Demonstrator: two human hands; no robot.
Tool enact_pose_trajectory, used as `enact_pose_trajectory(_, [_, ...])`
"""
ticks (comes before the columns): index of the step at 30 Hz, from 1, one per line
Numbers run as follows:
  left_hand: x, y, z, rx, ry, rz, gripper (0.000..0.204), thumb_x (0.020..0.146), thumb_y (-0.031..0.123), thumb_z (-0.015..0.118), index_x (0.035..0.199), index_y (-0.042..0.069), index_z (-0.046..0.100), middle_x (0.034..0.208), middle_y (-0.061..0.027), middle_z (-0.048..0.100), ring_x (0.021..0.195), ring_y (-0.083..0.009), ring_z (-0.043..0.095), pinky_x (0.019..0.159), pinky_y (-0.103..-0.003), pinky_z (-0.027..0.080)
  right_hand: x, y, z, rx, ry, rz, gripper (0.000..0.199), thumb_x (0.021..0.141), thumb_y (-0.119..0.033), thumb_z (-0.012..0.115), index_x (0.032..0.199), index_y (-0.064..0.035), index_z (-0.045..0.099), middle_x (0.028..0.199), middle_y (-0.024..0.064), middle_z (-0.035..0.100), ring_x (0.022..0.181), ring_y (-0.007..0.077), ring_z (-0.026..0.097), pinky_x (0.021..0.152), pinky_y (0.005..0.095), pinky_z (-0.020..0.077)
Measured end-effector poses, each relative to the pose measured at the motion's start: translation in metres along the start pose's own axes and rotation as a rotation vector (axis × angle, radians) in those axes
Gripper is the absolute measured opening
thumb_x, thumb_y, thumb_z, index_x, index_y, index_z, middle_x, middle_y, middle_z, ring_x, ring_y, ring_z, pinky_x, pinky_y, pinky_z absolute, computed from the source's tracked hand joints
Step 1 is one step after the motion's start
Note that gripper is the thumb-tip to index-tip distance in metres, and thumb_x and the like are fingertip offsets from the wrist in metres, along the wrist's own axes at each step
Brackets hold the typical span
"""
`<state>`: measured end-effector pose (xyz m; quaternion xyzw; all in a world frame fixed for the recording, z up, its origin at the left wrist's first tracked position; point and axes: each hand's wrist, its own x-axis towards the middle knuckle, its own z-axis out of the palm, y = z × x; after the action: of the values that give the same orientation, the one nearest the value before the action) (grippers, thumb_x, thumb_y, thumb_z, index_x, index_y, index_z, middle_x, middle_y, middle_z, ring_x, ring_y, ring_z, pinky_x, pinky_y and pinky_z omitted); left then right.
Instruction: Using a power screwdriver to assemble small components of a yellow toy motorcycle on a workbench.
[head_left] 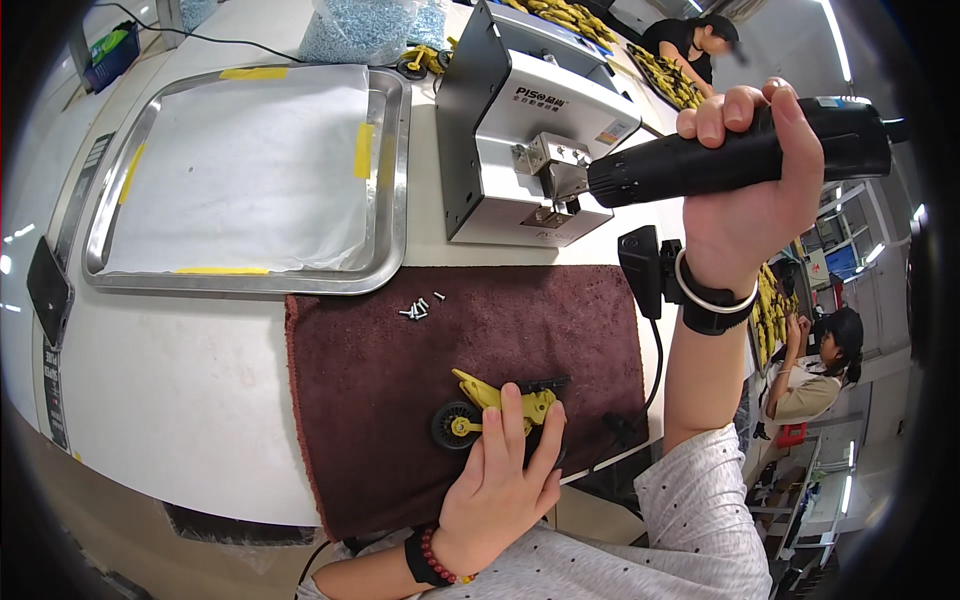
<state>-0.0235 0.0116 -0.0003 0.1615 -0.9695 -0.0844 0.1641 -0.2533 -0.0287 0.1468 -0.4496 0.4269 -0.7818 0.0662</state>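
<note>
Head view. Left hand (497, 490) flat on a yellow toy motorbike (492, 404), fingers spread over its rear half, pressing it onto the brown mat (380, 400); not a pinch, just a palm-and-fingers hold-down. Bike lies on its side, black wheel (455, 425) toward the left, near the mat's front edge on the white counter (180, 390).

Right hand (745, 185) raised, grip wrapped tight round a black electric screwdriver (740, 155). Driver held roughly level, tip at the outlet of the grey screw feeder (530, 130), touching or just short of it; can't tell which. Black wristband and white bangle on that wrist.

Small pile of loose screws (418, 309) on the mat's far edge, well apart from the bike. Steel tray (395, 200) lined with white paper and yellow tape strips sits left of the feeder, just beyond the mat. Bag of pale blue parts (370, 30) behind the tray. Two other people at the right, beside trays of yellow parts (665, 78).
</note>
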Motion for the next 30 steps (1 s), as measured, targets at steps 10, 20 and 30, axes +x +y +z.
enact_pose_trajectory(10, [0.0,0.003,0.001,-0.018,-0.003,-0.023,0.058,0.082,0.045,0.046,0.134,0.021,0.046,0.134,-0.019,0.047,0.119,-0.0292,0.043,0.1,-0.03,0.03,-0.004,0.003,0.008,-0.244,-0.209,-0.112,0.02,0.084,-0.018,0.053,0.097,-0.0045,0.047,0.071,0.0066,0.049,0.061,0.0174,0.047,0.065,0.0336,0.0401])
enact_pose_trajectory(20, [-0.001,0.004,0.004,-0.029,0.017,-0.024,0.061,0.076,0.046,0.053,0.132,0.023,0.049,0.135,-0.0215,0.044,0.119,-0.0319,0.045,0.092,-0.031,0.039,0.013,0.007,0.01,-0.136,-0.254,0.03,0.017,0.084,-0.017,0.054,0.094,-0.0034,0.049,0.068,0.0059,0.049,0.06,0.0169,0.048,0.063,0.0325,0.0406])
enact_pose_trajectory(30, [-0.001,0.006,0.006,-0.014,0.051,-0.022,0.06,0.076,0.047,0.053,0.131,0.024,0.049,0.135,-0.0194,0.045,0.121,-0.0305,0.041,0.096,-0.031,0.036,-0.03,-0.048,0.002,0.098,-0.324,0.187,0.025,0.085,-0.027,0.049,0.098,-0.0058,0.041,0.076,0.0039,0.042,0.063,0.0137,0.042,0.065,0.0314,0.0334])
